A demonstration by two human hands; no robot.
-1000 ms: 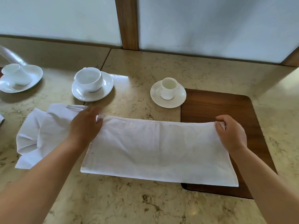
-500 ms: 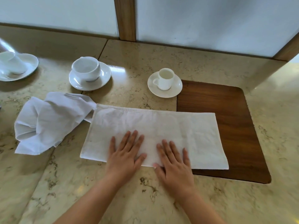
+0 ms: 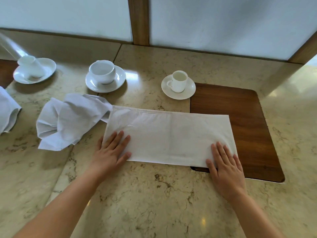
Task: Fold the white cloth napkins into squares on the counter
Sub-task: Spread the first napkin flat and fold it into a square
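A white napkin (image 3: 169, 136), folded into a long rectangle, lies flat on the marble counter (image 3: 154, 194), its right end over a dark wooden board (image 3: 240, 117). My left hand (image 3: 111, 150) presses flat on the napkin's near left corner, fingers straight. My right hand (image 3: 224, 164) presses flat on the near right corner, fingers straight too. A second white napkin (image 3: 68, 121) lies crumpled just left of the folded one. At the far left edge the end of a third white cloth (image 3: 7, 114) shows.
Three white cups on saucers stand behind the napkins: one at the far left (image 3: 34, 70), one left of centre (image 3: 105, 78), a small one (image 3: 178, 85) by the board's corner. A frosted panel wall with wooden posts (image 3: 139, 21) closes the back.
Both hands left the napkin's far corners, came to its near middle, then slid apart along the near edge to the two near corners. The napkin stays flat.
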